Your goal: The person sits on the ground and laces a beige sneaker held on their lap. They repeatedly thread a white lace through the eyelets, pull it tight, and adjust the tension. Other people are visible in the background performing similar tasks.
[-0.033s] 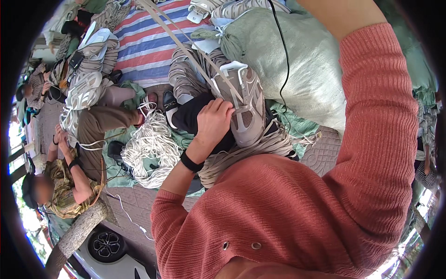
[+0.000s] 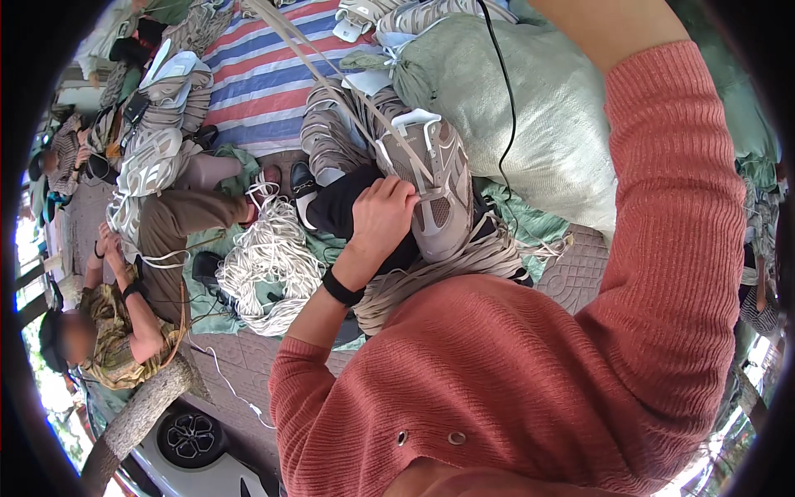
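Grey shoe (image 2: 451,178) sits practically unmoved, left fingers (image 2: 409,199) still pinching its lace (image 2: 430,195), right fingers out of view.

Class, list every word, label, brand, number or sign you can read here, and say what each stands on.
No text can be read clearly enough to quote.
Grey-beige shoe at the left hand: any marking is too small to read.
Striped sheet: no lettering seen.
Pale green sack: no lettering seen.
Black car wheel: any centre marking is too small to read.
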Demonstrator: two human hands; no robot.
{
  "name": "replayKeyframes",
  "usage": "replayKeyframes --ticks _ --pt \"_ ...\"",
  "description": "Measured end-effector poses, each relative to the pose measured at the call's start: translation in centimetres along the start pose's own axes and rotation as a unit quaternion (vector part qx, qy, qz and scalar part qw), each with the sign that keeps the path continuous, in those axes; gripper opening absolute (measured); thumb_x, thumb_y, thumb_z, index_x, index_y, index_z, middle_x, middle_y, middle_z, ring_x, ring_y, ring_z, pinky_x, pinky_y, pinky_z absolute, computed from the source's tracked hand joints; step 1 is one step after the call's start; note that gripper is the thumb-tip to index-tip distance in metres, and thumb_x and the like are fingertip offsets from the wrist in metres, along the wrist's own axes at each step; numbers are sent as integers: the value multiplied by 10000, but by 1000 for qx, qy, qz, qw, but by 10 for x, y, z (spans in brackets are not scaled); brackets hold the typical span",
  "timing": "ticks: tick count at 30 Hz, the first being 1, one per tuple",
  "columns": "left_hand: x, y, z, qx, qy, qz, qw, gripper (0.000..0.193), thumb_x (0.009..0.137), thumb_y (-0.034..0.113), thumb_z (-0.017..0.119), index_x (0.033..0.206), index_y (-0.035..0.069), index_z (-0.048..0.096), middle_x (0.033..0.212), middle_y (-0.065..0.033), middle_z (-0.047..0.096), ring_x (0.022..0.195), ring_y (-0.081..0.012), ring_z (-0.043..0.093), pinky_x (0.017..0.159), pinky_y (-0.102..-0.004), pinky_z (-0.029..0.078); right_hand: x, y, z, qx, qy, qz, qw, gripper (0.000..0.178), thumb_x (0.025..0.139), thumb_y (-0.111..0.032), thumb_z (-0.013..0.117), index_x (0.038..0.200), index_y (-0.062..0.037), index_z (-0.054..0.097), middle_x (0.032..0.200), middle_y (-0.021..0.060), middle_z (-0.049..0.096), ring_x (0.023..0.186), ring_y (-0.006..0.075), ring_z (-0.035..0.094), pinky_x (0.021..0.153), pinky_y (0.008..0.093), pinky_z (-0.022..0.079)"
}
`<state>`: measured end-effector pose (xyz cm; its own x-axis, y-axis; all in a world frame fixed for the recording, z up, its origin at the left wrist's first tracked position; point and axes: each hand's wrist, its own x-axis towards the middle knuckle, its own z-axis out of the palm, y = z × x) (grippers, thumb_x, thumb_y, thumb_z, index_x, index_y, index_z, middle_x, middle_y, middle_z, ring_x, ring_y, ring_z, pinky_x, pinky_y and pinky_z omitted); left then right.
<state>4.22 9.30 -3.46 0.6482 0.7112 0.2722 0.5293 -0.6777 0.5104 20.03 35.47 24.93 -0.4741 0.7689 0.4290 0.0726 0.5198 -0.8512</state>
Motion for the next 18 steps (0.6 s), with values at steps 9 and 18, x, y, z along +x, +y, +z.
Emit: replayKeyframes --ticks 9,18 --pt "5 -24 2 -107 -82 42 990 128 812 41 636 881 38 528 948 -121 464 922 -316 538 766 -396 467 -12 -3 -6 11 -17 24 1000 207 902 -163 603 807 -8 701 667 45 645 595 133 568 525 271 417" --pt "8 -21 -12 -218 -34 -52 974 329 771 38 741 1020 30 527 1164 -147 446 901 -282 537 812 -333 472 -10 -8 -10 -63 36 52 996 220 916 -166 582 815 -6 694 691 52 650 542 121 511 489 278 402"
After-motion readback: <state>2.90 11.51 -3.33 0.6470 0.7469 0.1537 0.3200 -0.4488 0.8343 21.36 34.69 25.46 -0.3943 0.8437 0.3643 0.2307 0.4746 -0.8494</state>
